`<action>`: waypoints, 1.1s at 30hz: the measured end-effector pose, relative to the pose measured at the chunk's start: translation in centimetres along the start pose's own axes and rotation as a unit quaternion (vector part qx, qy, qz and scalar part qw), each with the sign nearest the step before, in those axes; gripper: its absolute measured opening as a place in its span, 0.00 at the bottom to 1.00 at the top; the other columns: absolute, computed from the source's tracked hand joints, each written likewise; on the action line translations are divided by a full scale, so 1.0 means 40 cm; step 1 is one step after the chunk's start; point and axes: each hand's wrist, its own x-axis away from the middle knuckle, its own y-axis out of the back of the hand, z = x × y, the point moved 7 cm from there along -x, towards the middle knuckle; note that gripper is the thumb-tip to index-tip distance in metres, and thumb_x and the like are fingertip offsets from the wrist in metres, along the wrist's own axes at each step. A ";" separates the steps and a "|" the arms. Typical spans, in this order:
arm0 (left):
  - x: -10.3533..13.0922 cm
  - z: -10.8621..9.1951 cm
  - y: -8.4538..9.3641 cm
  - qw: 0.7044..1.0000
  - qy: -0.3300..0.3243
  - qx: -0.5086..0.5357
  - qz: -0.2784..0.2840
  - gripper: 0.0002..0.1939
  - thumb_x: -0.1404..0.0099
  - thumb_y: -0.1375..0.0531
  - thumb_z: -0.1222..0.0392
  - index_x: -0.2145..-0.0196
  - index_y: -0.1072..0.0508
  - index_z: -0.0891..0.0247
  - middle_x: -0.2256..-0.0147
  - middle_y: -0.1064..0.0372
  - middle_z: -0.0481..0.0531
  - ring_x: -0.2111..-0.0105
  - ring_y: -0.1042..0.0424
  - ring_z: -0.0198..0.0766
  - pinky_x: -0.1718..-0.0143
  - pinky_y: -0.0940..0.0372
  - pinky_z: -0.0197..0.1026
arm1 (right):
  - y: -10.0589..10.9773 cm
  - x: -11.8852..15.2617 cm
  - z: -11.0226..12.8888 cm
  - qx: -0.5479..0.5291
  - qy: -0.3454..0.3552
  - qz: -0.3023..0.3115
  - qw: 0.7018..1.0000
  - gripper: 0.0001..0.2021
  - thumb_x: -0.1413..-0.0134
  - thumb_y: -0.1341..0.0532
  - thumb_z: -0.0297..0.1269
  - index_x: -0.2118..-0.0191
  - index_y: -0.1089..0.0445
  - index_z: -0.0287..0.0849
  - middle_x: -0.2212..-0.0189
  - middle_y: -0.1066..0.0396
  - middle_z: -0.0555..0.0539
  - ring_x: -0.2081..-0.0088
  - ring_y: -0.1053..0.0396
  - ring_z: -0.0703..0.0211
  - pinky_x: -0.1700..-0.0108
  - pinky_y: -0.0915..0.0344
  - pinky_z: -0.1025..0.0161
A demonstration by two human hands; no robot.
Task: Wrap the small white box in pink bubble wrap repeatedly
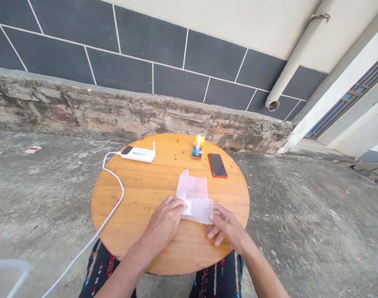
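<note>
A sheet of clear bubble wrap (197,188) lies on the round wooden table, its near part folded over on itself. A small whitish patch shows through the fold near its left side; what it is I cannot make out. My left hand (166,217) is closed on the left edge of the wrap, fingertips on the fold. At the right edge, my right hand (224,225) holds the corner between thumb and forefinger, with its other fingers loosely curled below.
On the round wooden table (127,207), a white device with a dark screen (138,154) trails a white cable (122,186) off the left side. A colourful boxed roll (198,147) stands at the back beside a red-edged phone (217,165). A drainpipe (288,72) runs down the tiled wall.
</note>
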 end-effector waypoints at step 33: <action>-0.007 0.006 -0.002 0.997 0.042 0.023 0.059 0.15 0.37 0.51 0.75 0.68 0.26 0.64 0.65 0.30 0.53 0.61 0.35 0.42 0.58 0.37 0.42 | -0.108 -0.044 0.091 0.433 0.118 -0.314 0.837 0.09 0.47 0.46 0.35 0.77 0.41 0.44 0.83 0.38 0.53 0.80 0.41 0.63 0.75 0.54 0.67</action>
